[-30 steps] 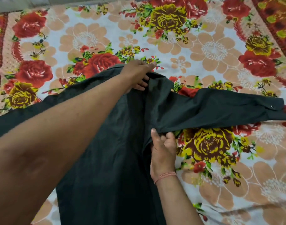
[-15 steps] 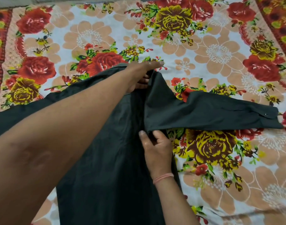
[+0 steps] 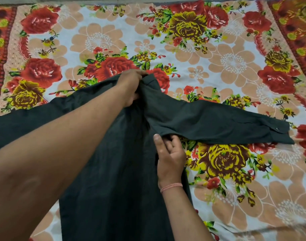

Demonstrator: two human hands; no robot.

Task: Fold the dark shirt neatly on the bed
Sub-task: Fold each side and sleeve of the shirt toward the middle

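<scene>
The right side of the dark long-sleeved cloth shirt (image 3: 114, 180) is drawn slightly further left over the body. Its right sleeve (image 3: 218, 122) is dragged along: the buttoned cuff (image 3: 279, 132), earlier laid against the printed red rose (image 3: 305, 133) at the right edge of the flowered bedsheet (image 3: 218, 49), is now stopped just short of it. The left hand (image 3: 131, 87) at the collar is shifted left and nearer. Less of the right hand (image 3: 169, 157) is covered by cloth.

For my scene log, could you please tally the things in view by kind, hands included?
dark shirt: 1
hands: 2, the left hand and the right hand, both gripping the shirt
floral bedsheet: 1
pink wrist thread: 1
Total: 5
</scene>
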